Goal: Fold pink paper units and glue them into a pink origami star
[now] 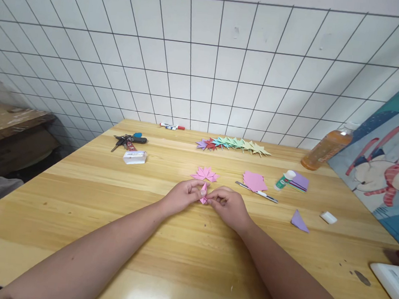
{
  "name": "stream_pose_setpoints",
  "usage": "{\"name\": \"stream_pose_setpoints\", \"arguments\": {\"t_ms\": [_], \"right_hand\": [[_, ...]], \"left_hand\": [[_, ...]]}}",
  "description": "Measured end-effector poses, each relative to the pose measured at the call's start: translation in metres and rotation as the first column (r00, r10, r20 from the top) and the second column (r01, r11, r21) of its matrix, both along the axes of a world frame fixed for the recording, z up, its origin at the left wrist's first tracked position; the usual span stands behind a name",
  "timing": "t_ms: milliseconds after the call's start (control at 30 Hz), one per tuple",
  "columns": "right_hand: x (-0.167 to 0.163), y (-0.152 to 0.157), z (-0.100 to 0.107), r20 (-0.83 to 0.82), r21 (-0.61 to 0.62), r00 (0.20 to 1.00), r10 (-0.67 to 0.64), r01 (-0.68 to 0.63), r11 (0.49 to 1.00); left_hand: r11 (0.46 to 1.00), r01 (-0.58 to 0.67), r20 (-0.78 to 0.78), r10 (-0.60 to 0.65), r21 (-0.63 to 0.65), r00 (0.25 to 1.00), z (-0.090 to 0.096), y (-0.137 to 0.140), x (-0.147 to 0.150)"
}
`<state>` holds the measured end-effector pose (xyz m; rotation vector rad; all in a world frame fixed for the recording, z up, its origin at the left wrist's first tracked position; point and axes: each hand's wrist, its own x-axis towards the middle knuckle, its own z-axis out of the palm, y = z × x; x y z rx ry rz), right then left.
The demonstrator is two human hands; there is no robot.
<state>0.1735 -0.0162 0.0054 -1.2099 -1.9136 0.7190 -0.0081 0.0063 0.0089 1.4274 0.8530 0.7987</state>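
While both forearms reach forward over the table (pixel 160 255), two hands meet on one folded pink piece (pixel 204 187).
The left hand (pixel 181 197) pinches the piece between thumb and fingers, and the right hand (pixel 227 205) grips its right edge with bent fingertips; the hands nearly touch, with the piece standing between them. From it, one cluster of folded pink pieces (pixel 205 173) lies just beyond at 12 o'clock, its pieces overlapping too closely to count. One row of coloured folded pieces (pixel 237 144) is at 1 o'clock; one stack of pink sheets (pixel 254 181) and one glue stick (pixel 284 181) are near 2; one purple triangle (pixel 299 221) and one white eraser (pixel 328 217) are around 3; one small box (pixel 135 157) and one bunch of keys (pixel 129 139) are toward 10.
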Motion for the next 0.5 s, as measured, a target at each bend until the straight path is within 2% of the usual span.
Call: {"name": "stream_pose_setpoints", "arguments": {"t_ms": [100,300,500], "right_hand": [[0.0005,-0.0009,0.0016,0.033,0.008,0.999,-0.004,0.004,1.0],[-0.0002,-0.0012,0.0013,-0.043,-0.139,0.996,-0.074,0.067,0.988],[0.0009,0.0022,-0.0066,0.011,-0.171,0.998,-0.058,0.059,0.983]], "left_hand": [[0.999,-0.026,-0.074,0.028,0.026,0.997,-0.0031,0.0006,-0.0005],[0.99,-0.06,-0.135,0.078,0.129,0.988,-0.0066,-0.0013,0.0],[0.976,-0.033,-0.187,0.074,0.214,0.98,-0.0039,-0.0042,0.0005]]}}
